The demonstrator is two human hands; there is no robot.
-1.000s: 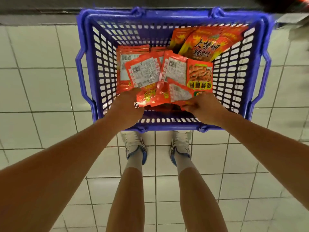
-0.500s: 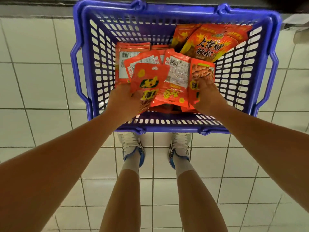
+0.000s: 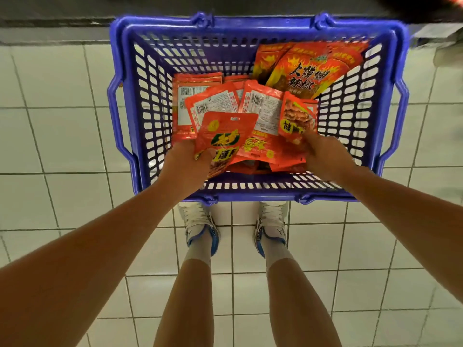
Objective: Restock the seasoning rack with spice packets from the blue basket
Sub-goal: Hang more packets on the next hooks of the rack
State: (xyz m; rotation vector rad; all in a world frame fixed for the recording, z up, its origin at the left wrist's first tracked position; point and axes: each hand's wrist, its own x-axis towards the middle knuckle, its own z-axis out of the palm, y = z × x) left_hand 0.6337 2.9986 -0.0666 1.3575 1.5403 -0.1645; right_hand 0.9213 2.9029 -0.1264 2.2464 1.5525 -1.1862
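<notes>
A blue basket [image 3: 125, 101] stands on the tiled floor in front of my feet, with several red spice packets lying in it. My left hand [image 3: 185, 164] grips a red packet [image 3: 225, 136] with its printed front facing up, lifted a little above the pile. My right hand [image 3: 323, 156] pinches the lower edge of another red packet [image 3: 298, 116] with a food picture, near the basket's right side. Larger red-and-orange chilli bags [image 3: 305, 68] lean in the far right corner. The seasoning rack is out of view.
Pale square floor tiles [image 3: 62, 146] surround the basket. My legs and white-and-blue shoes [image 3: 200, 221] stand just behind its near rim. A dark base of a fixture [image 3: 50, 18] runs along the top of the view.
My left hand has taken up a front-facing packet and raised it from the pile. My right hand has shifted from the near packets to the picture packet on the right.
</notes>
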